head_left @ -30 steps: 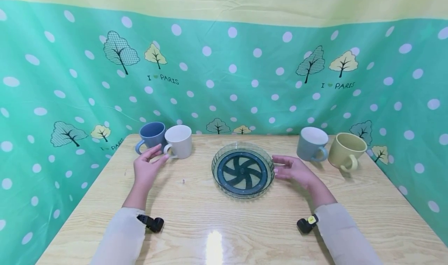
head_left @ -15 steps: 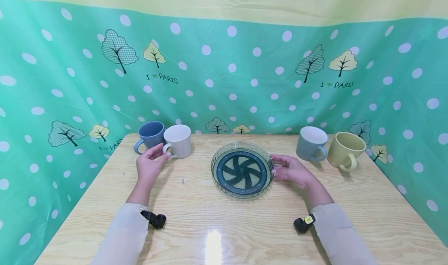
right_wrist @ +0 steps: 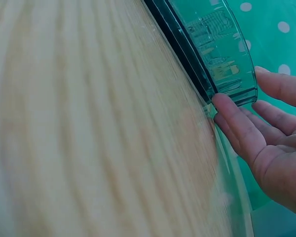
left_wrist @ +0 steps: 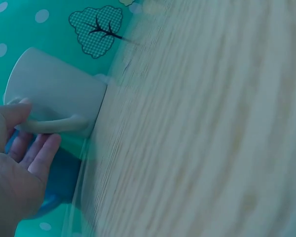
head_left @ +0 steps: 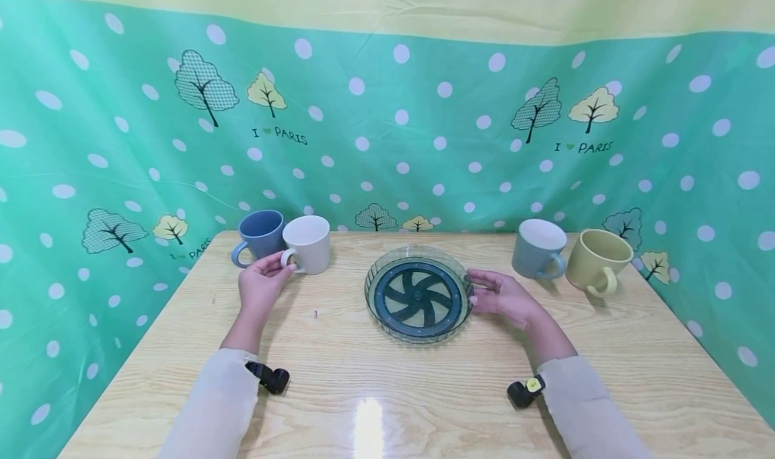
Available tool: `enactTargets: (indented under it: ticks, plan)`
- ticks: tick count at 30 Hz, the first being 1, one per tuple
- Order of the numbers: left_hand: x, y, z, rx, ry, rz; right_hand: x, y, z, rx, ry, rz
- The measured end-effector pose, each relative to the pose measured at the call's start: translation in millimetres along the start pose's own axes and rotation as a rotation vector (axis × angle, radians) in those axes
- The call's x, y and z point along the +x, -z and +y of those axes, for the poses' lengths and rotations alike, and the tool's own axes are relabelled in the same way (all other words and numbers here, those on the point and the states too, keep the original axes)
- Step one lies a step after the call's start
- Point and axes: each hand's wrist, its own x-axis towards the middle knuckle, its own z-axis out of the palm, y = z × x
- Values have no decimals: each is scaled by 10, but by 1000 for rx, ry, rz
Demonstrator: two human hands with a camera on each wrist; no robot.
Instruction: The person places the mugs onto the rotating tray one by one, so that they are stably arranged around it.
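Observation:
My left hand [head_left: 260, 291] holds the handle of a white mug [head_left: 313, 249] at the back left, thumb on one side and fingers on the other. In the left wrist view this mug [left_wrist: 59, 89] stands upright on the table. A darker blue mug [head_left: 259, 235] stands right beside it, partly behind my fingers. My right hand [head_left: 507, 299] has its fingertips against the right side of a round clear tray [head_left: 420, 295] with a dark spiral base. In the right wrist view the fingers [right_wrist: 244, 126] lie fairly straight at the tray's lower edge, the thumb near its rim.
Toward the back right stand a grey-blue mug [head_left: 533, 254] and a pale yellow mug [head_left: 596, 264], handles facing me. A polka-dot curtain [head_left: 387, 136] hangs behind the wooden table [head_left: 387, 385]. A tiny dark speck [head_left: 315, 314] lies left of the tray.
My left hand has moved slightly right and closed its fingers on the white mug's handle. The right hand stays at the tray's side, and the mugs and tray stay in place.

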Motion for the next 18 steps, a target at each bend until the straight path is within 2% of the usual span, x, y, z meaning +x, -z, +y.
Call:
enactTargets:
  ticks: [4, 9, 18]
  plan:
    - [7, -27, -22, 7, -15, 16, -7, -13, 4, -7, 8, 1]
    - [6, -50, -24, 0, -1, 58, -19, -27, 10, 9, 12, 11]
    - [-8, -44, -10, -94, 100, 77, -25, -46, 15, 43, 9, 23]
